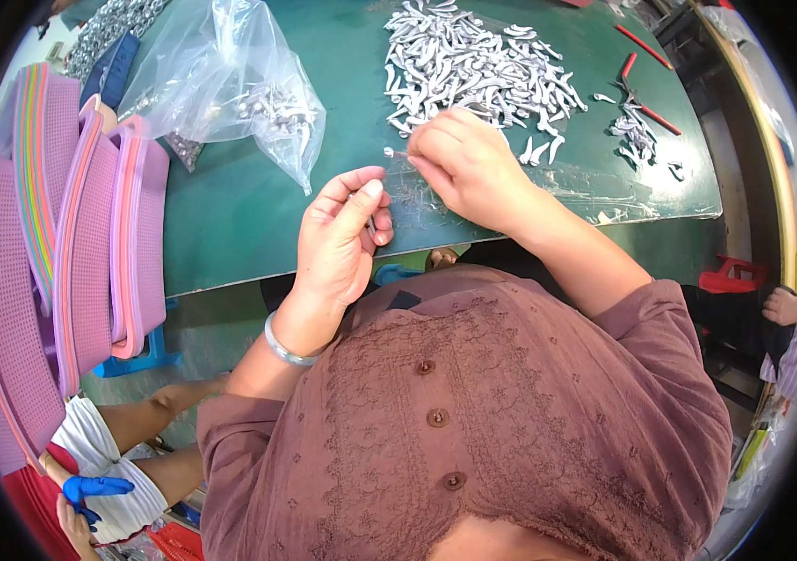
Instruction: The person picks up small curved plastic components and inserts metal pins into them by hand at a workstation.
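My left hand [335,238] is raised at the near edge of the green table, its thumb and fingers curled together. A sliver of something grey shows between those fingers, too small to name. Just right of it, over the tabletop, my right hand [469,168] pinches a small metal piece [391,152] that points toward the left hand. The two hands are apart. Beyond my right hand spreads a heap of small curved silvery metal parts [473,70]. A few thin scraps [417,192] lie on the table between and below the hands.
A transparent plastic bag [230,84] with metal parts stands back left. Pink and purple baskets [80,234] are stacked at the left. Red-handled pliers [637,93] and a smaller pile of metal parts [635,138] lie at the right. Other people's limbs show at both sides.
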### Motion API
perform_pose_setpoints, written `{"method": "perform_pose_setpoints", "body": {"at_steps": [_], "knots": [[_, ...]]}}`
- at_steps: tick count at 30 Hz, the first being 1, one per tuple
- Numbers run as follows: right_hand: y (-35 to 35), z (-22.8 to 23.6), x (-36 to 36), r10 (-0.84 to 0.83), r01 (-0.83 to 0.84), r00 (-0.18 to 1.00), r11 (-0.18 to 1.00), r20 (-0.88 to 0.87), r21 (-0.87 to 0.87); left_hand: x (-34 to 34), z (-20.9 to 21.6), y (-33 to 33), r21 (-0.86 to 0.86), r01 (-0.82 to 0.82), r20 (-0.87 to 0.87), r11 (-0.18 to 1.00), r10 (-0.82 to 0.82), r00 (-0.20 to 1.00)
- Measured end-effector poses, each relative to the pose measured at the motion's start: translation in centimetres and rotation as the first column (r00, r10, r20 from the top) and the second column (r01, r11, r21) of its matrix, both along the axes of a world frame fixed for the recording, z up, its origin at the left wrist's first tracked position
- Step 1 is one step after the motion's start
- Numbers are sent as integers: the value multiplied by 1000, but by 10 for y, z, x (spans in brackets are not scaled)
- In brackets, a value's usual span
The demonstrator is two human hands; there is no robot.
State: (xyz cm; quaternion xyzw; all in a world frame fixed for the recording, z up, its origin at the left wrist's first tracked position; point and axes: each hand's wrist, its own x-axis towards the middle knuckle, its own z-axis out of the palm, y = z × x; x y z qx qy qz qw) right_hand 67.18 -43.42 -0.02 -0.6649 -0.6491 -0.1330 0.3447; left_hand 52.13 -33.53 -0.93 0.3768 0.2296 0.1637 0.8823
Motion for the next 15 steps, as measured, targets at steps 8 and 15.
{"method": "perform_pose_setpoints", "body": {"at_steps": [8, 15], "knots": [[-9, 1, -11, 127, -119, 991, 981, -47, 152, 3, 5, -9, 137, -6, 24, 991, 3, 1000], [-12, 1, -14, 131, -113, 988, 975, -87, 193, 3, 7, -11, 192, -24, 38, 981, 17, 999]]}}
